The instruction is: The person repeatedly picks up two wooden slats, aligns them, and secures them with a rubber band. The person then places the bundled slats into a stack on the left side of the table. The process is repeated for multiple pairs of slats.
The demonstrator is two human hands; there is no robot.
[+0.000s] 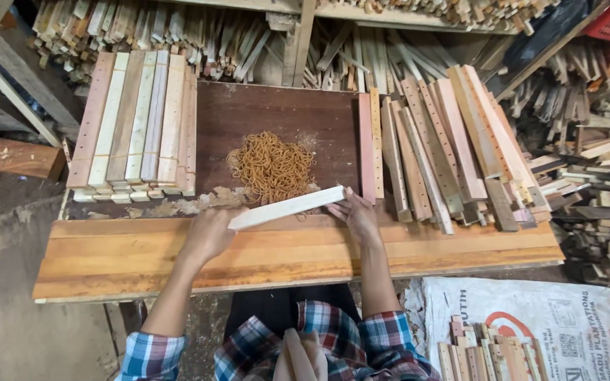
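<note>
on the workbench (142, 261), with the neat stack of slats (135, 120) left and the rubber bands (271, 166) ahead, your left hand (210, 233) and right hand (354, 214) each grip an end of the pale slat (287, 207); keep it level and square.

free: dark board (277, 113) centre | blocked: neat slats (135, 120) left, loose slats (446, 155) right

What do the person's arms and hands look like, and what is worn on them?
Both hands are bare: left hand, right hand, no gloves, rings or watch visible. The forearms are uncovered. The plaid sleeves, checked in blue, red and white, are rolled up near the elbows.
</note>
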